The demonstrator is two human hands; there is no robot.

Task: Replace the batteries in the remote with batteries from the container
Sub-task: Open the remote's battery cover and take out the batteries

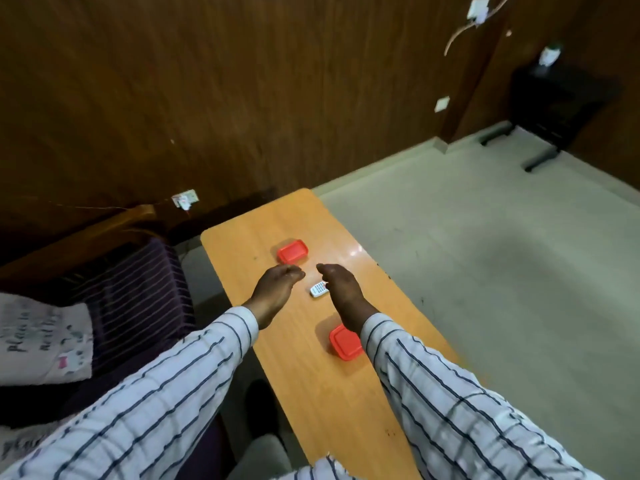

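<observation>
A small white remote [318, 289] lies button side up on the narrow wooden table [301, 382]. My right hand [338, 282] hovers just above and to the right of it, fingers curled, holding nothing that I can see. My left hand [277, 285] hovers to the left of the remote, fingers bunched loosely, with nothing visible in it. A red lidded container [292, 251] sits beyond the hands. A second red lidded container [346, 342] sits nearer to me, partly under my right forearm. No batteries are visible.
A striped dark cushion seat [138, 299] and a printed pillow [45, 341] lie left of the table. Pale floor [502, 271] spreads to the right. A wood-panelled wall [207, 98] stands behind, and a black side table [561, 105] is far right.
</observation>
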